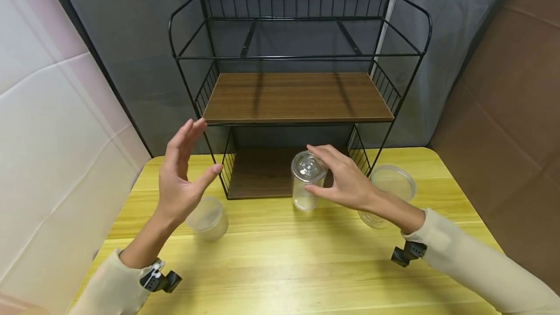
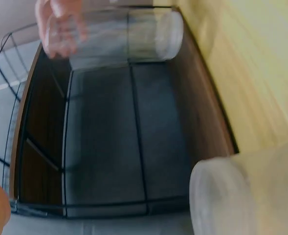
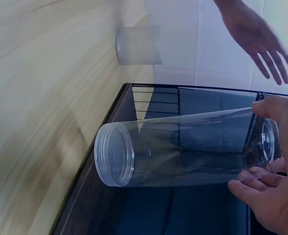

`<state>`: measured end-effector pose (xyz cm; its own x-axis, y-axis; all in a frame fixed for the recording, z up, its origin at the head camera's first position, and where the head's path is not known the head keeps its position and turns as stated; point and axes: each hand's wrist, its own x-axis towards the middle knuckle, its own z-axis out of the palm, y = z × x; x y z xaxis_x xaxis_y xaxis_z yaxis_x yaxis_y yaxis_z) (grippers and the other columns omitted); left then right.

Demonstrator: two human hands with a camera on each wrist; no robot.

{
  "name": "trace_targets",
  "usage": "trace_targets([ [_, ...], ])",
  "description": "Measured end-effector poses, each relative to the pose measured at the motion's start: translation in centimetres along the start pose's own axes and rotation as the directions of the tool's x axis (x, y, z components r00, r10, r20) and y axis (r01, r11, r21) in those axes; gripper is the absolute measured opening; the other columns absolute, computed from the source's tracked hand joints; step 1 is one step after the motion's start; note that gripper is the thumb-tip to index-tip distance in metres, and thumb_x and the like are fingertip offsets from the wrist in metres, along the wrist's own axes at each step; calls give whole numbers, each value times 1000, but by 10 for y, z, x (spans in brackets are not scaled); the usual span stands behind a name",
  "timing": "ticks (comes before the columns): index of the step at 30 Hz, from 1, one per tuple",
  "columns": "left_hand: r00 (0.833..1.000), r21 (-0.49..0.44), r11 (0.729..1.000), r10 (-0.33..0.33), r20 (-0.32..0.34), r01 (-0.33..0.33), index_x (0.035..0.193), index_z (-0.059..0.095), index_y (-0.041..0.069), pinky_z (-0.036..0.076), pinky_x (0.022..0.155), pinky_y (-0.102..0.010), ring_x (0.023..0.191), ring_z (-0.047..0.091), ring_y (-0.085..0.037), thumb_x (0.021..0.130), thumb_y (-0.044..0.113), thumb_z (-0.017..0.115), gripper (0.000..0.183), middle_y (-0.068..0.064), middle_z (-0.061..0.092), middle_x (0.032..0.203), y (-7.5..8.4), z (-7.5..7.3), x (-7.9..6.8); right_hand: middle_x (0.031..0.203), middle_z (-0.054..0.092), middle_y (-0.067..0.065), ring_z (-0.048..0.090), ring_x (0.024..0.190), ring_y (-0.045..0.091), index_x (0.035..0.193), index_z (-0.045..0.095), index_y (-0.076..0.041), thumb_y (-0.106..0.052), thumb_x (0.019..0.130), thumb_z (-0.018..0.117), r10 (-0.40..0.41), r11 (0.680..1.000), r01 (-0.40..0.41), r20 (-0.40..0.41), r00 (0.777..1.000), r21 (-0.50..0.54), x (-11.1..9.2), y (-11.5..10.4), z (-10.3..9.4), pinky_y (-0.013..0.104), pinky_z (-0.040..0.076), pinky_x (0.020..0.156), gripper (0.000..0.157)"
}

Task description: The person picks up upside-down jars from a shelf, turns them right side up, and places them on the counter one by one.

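Note:
My right hand (image 1: 345, 179) grips a tall clear plastic jar (image 1: 302, 194) near its upper end, thumb on one side and fingers on the other. The jar stands upside down: its embossed base faces up, and the wider ringed end (image 3: 115, 154) points toward the table in the right wrist view. It is at the front edge of the rack's lower shelf; whether it touches anything below, I cannot tell. My left hand (image 1: 181, 179) is raised with fingers extended and thumb apart, holding nothing. Below it on the table stands a shorter cloudy jar (image 1: 207, 220).
A black wire rack (image 1: 297, 56) with a brown middle shelf (image 1: 297, 96) and a brown lower shelf (image 1: 258, 174) stands at the back of the wooden table (image 1: 280, 266). Another clear jar (image 1: 393, 183) stands at the right, partly behind my right forearm.

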<state>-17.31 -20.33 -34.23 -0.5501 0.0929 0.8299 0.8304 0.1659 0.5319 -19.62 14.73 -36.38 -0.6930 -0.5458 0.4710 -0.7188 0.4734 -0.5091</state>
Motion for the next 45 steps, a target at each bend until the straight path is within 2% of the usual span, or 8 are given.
trace_targets([
  [4, 995, -22, 1000, -15, 96, 17, 157, 37, -10, 33, 128, -37, 152, 43, -29, 97, 34, 80, 87, -21, 48, 161, 2, 13, -13, 142, 59, 14, 66, 113, 25, 158, 47, -2, -21, 85, 91, -20, 999, 19, -29, 999, -28, -6, -2, -13, 41, 63, 92, 87],
  [8, 979, -48, 995, -81, 187, 91, 161, 37, -3, 32, 128, -35, 153, 41, -27, 95, 23, 83, 84, -21, 45, 163, 1, 27, -27, 142, 59, 13, 66, 111, 23, 158, 47, -4, -19, 85, 91, -34, 999, 32, -45, 998, -43, -11, -3, -24, 39, 63, 87, 87],
  [13, 938, -3, 976, -208, 279, 218, 165, 35, 8, 32, 128, -32, 155, 38, -23, 83, -4, 88, 98, -13, 42, 167, -4, 48, -44, 142, 59, 11, 65, 110, 19, 158, 47, -4, -21, 84, 91, -52, 997, 49, -56, 997, -55, -14, -6, -33, 34, 61, 86, 87],
  [18, 893, 23, 946, -314, 323, 325, 166, 33, 13, 33, 127, -30, 155, 38, -24, 79, -3, 91, 105, -11, 40, 168, -14, 69, -58, 143, 58, 10, 65, 114, 19, 158, 47, -3, -19, 84, 91, -53, 998, 51, -58, 997, -20, -15, -12, -40, 28, 60, 98, 88],
  [25, 814, 11, 884, -434, 387, 467, 167, 31, 16, 32, 127, -32, 156, 36, -22, 80, 5, 93, 108, 1, 37, 170, -32, 89, -73, 144, 58, 11, 62, 126, 26, 158, 46, -3, -4, 83, 90, -26, 994, 35, -88, 996, 108, -20, -18, -47, 31, 55, 106, 87],
  [32, 772, -87, 829, -468, 430, 552, 167, 29, 11, 33, 127, -30, 156, 37, -26, 79, -3, 91, 109, -7, 37, 170, -43, 106, -81, 145, 55, 14, 57, 135, 19, 159, 45, -3, 8, 83, 86, 6, 966, 24, -113, 994, 258, -24, -22, -49, 29, 54, 107, 87],
  [38, 730, -199, 740, -512, 454, 643, 166, 30, 7, 36, 124, -27, 155, 38, -30, 81, -8, 88, 104, -15, 38, 169, -45, 114, -83, 146, 53, 17, 54, 138, 13, 159, 44, -1, 16, 82, 81, 35, 929, 22, -147, 989, 369, -26, -23, -46, 30, 53, 108, 87],
  [45, 675, -255, 640, -586, 448, 725, 164, 35, 7, 48, 116, -32, 145, 50, -35, 83, -3, 88, 98, -17, 45, 162, -45, 118, -86, 149, 50, 22, 53, 141, 19, 159, 40, 5, 20, 83, 75, 20, 885, 72, -192, 981, 459, -27, -21, -42, 32, 52, 111, 85],
])
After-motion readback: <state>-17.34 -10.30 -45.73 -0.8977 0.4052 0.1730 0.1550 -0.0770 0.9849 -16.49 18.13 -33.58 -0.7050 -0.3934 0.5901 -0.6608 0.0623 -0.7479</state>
